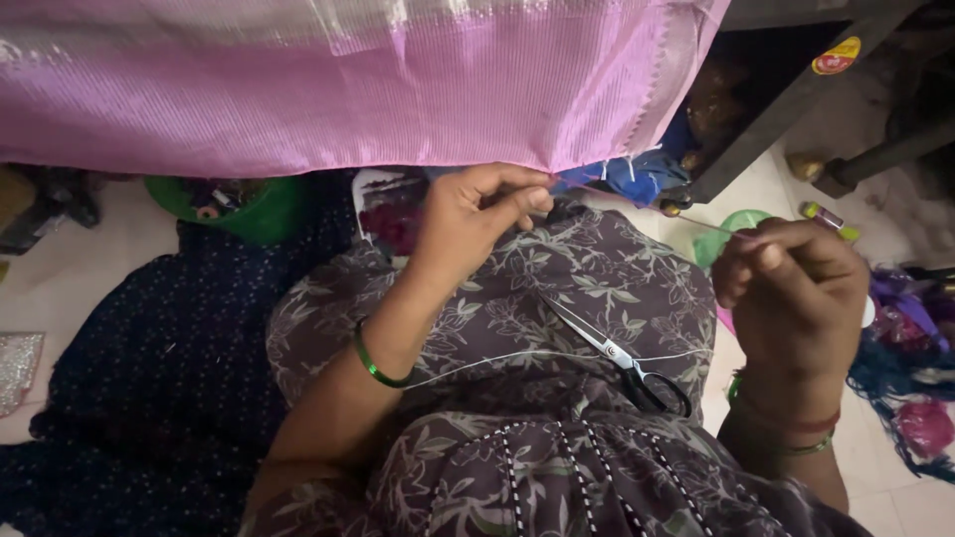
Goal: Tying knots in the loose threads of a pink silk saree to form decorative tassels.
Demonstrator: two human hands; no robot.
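While your left hand (476, 214) pinches the lower edge of the pink cloth (328, 85), its grip is closed on the hem right at the fingertips, thumb against forefinger. The cloth hangs across everything above that grip, and it hides whatever lies behind it. Your right hand (796, 288) is curled shut, its grip together on a thin needle (701, 221) that pokes out from the fingers toward the cloth; a fine thread runs from the hem near the left grip across to it. Whether the needle tip touches the cloth, you cannot tell.

Below both grips lies your lap in a grey flowered dress (557, 328). A pair of scissors (617, 356) with black handles rests there, between the two wrists and well under the grips, blades closed and pointing up toward the left hand. A white thread (517, 354) lies slack across the lap, passing over the scissors.

Beyond the left grip, under the cloth, sits a green basket (261, 211). A dark dotted fabric (139, 348) spreads on the floor outside your left forearm. Outside the right grip lie tangled blue and purple threads (910, 358).
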